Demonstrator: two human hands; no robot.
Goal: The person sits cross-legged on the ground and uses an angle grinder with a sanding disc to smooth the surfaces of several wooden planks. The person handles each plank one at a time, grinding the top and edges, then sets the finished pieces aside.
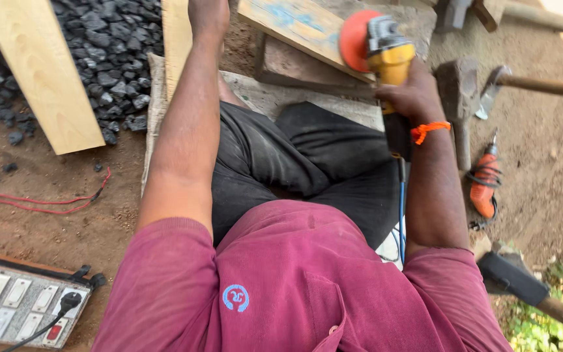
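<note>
bright daylight, glare blown out top right, soft shadows, sharp focus, slight wide-angle stretch

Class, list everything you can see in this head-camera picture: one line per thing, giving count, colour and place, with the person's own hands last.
yellow angle grinder with orange sanding disc: one, yellow and orange, top centre, on the plank
pale wooden plank being sanded: one, pale with blue marks, top centre
loose pale wooden board: one, top left, on the stones
dark crushed stones: a heap, grey-black, top left
white switchboard with sockets: one, bottom left
red wire: one, left, on the earth
orange power drill: one, right, on the ground
wooden-handled hammer: one, top right
left hand: top centre, on wood
right hand: wearing an orange wristband, gripping the grinder
</note>
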